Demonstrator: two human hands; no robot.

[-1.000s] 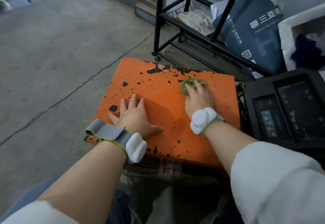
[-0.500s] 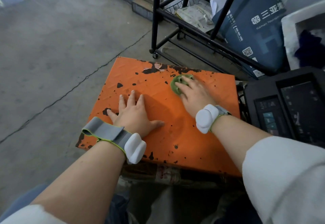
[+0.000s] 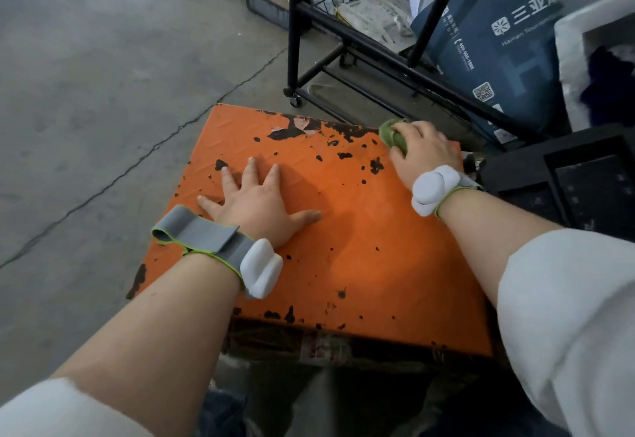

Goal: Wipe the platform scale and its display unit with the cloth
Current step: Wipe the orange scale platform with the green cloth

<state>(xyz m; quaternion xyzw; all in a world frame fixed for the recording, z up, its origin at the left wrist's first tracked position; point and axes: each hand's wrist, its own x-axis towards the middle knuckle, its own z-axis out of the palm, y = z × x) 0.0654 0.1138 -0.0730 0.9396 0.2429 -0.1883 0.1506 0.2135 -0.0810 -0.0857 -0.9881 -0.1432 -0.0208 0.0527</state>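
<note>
The platform scale (image 3: 360,247) has a flat orange top with black chipped patches and lies on the concrete floor in front of me. My left hand (image 3: 257,203) rests flat on its left half, fingers spread. At the far right corner of the platform my right hand (image 3: 424,151) is closed around a bunched green cloth (image 3: 393,136) and presses it on the surface. To the right of the platform sits the black display unit (image 3: 577,179), partly cut off by the frame edge.
A black wheeled metal rack (image 3: 347,69) stands just behind the scale. A dark blue printed bag (image 3: 498,45) leans under it, and a white foam box (image 3: 570,55) is at the far right. Bare cracked concrete floor (image 3: 103,93) stretches to the left.
My right hand has slid the green cloth from the middle of the platform's far edge to its far right corner. My left hand stays flat in the same place.
</note>
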